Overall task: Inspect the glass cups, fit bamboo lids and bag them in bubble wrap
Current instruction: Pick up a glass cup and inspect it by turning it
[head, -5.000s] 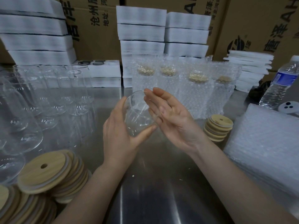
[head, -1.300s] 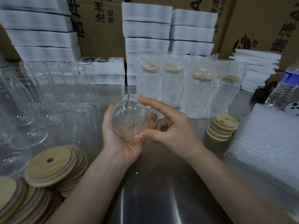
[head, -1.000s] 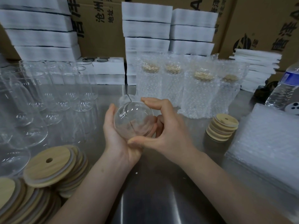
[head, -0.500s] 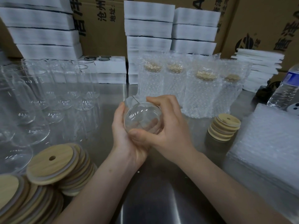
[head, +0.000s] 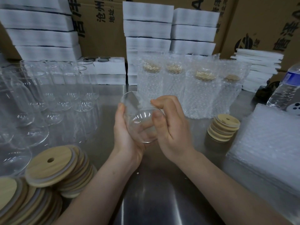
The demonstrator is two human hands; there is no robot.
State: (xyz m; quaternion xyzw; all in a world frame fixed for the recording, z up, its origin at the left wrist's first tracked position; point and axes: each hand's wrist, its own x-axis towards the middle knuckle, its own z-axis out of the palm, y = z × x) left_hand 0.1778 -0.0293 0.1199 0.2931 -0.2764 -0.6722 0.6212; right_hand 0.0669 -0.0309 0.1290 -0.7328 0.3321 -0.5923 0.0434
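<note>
The clear, smooth, round glass cup (head: 141, 124) lies on its side above the shiny metal table (head: 154, 200). The left hand (head: 125, 135) wraps around it from below, and the right hand (head: 172, 127) curls its fingers on the other side. Behind stand four wrapped cups (head: 199, 95) in bumpy bubble wrap.

Left: glass cups (head: 56, 95); behind centre: bagged cups (head: 199, 95); right: lid stack (head: 224, 127) beside bubble wrap (head: 267, 151).

Steel table (head: 154, 200) reflecting dim light; printed cardboard boxes (head: 100, 38) behind; white foam stacks (head: 146, 30) against them.
</note>
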